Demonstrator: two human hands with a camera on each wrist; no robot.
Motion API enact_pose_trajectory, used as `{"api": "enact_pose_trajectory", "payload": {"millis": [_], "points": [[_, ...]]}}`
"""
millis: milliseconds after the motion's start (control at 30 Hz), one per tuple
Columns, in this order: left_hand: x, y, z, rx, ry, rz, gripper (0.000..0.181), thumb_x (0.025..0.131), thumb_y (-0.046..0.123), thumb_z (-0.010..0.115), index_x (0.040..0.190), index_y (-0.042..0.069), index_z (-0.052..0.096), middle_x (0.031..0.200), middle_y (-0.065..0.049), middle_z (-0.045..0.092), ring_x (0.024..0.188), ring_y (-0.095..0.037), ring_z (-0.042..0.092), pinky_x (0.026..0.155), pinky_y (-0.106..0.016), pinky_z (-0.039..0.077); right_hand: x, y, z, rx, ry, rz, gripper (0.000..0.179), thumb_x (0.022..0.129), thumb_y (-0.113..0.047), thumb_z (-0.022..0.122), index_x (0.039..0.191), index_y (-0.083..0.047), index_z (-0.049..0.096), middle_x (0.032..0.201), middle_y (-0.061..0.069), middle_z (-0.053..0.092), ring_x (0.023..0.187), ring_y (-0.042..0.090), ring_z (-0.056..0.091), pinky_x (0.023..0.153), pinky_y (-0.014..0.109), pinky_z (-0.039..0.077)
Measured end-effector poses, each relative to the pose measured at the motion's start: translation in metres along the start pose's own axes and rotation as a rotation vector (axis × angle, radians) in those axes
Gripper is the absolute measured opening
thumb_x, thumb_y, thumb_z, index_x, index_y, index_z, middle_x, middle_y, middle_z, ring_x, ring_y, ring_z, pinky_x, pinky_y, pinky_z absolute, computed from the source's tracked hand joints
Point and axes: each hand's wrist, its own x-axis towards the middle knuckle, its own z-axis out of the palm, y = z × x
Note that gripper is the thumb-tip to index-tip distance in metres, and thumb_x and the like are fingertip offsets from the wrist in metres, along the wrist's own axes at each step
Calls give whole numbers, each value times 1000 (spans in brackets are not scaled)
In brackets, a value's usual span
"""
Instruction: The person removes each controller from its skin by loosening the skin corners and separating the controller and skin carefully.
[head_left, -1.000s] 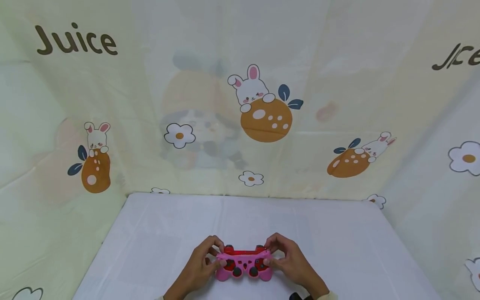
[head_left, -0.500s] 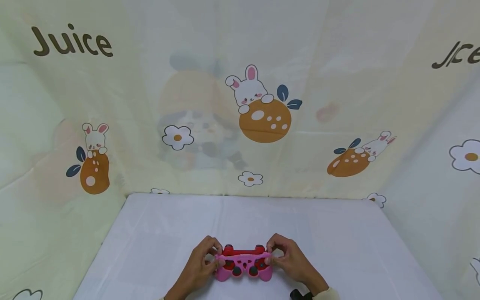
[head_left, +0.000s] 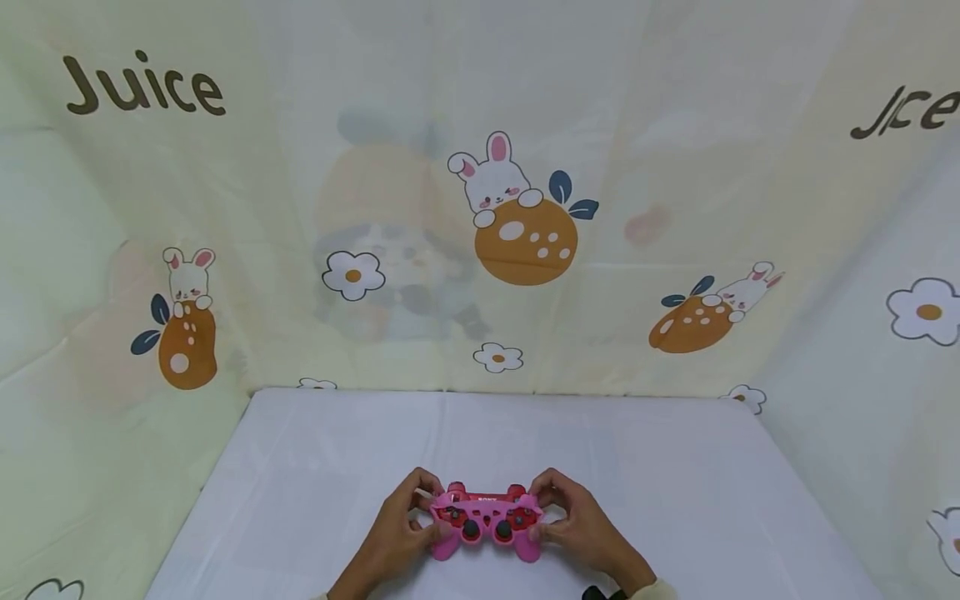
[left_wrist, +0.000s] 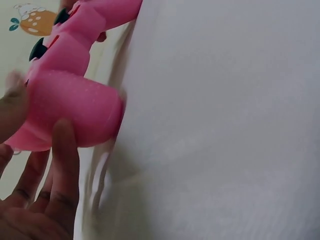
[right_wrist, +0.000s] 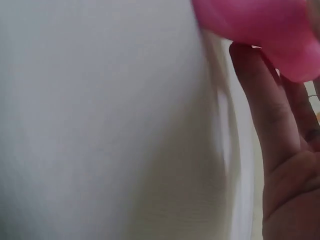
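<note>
In the head view a red game controller (head_left: pixel 487 497) with black thumbsticks wears a pink silicone cover (head_left: pixel 446 547). The cover wraps the handles and face, while the red upper part with white lettering shows above its edge. My left hand (head_left: pixel 396 529) pinches the cover's left end, thumb on the face and fingers at the upper corner. At the right end my right hand (head_left: pixel 583 527) pinches it likewise. In the left wrist view, fingertips (left_wrist: pixel 64 132) press the pink handle from below. Pink rubber also lies over the fingers (right_wrist: pixel 267 95) in the right wrist view.
A white-covered table (head_left: pixel 337 450) lies under the hands, close to its near side. Printed curtains (head_left: pixel 420 192) with rabbits and oranges enclose it at the back and sides. A small black object (head_left: pixel 594 593) shows by the right wrist.
The controller has tipped so its lettering shows, and the cover's top edge has shifted at the corners. Both hands keep their hold in nearly the same place, fingers moving slightly.
</note>
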Motion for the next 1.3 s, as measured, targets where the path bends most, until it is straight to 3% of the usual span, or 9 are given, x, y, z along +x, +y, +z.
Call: {"api": "enact_pose_trajectory", "payload": {"millis": [133,333,467,533,667,767,933,1100,1300], "points": [[2,-2,-1,-19,-16,1,48,76,19,84,113,22,53,114,-2,57,92,-15,64,60,-24,51,4,3,-3,-6,-19,-18,42,75,-27,86,103,-15,57,102,5,58,93,17,64,88,28,52],[3,-5,0,-54,-13,7,39,82,24,81,107,17,52,110,-6,55,84,-17,62,58,-24,51,8,11,-4,7,-14,-141,31,78,-20,84,94,-13,58,91,5,59,87,16,63,84,27,53],[2,-5,2,-40,3,20,35,83,21,80,104,16,52,108,-5,55,87,-19,60,66,-25,52,8,15,-4,10,-10,-184,27,80,-17,82,92,-14,58,89,4,59,86,14,61,80,28,53],[0,1,4,-23,28,25,31,84,17,78,100,14,52,104,-5,55,86,-20,60,68,-26,52,8,16,-3,2,-6,-176,25,82,-18,81,92,-14,58,88,3,59,85,12,61,80,28,53],[0,-3,6,21,83,28,28,85,21,78,95,16,53,98,-3,56,83,-16,61,68,-26,52,7,9,3,-35,17,-54,26,83,-26,80,90,-15,57,88,3,58,86,13,61,83,28,50],[2,-9,4,95,98,17,32,83,33,79,98,21,54,97,3,60,83,-12,61,67,-23,50,8,3,5,-91,46,67,31,81,-36,80,91,-18,57,91,0,61,87,14,62,83,27,49],[5,0,2,192,119,0,42,79,40,83,107,27,55,101,9,62,93,-13,59,71,-23,50,9,0,6,-145,127,157,38,72,-43,85,97,-25,63,98,-3,66,93,18,63,77,25,53],[10,9,6,177,142,40,46,76,43,85,108,31,55,108,13,61,105,-14,56,84,-30,52,13,-13,7,-191,149,138,38,70,-44,87,100,-30,67,103,-9,66,98,17,61,81,29,54],[21,17,20,167,109,120,42,76,41,85,107,29,59,108,14,61,104,-14,55,90,-32,48,22,-26,8,-289,51,21,26,80,-39,81,103,-33,71,102,-18,69,101,12,54,87,35,46]]}}
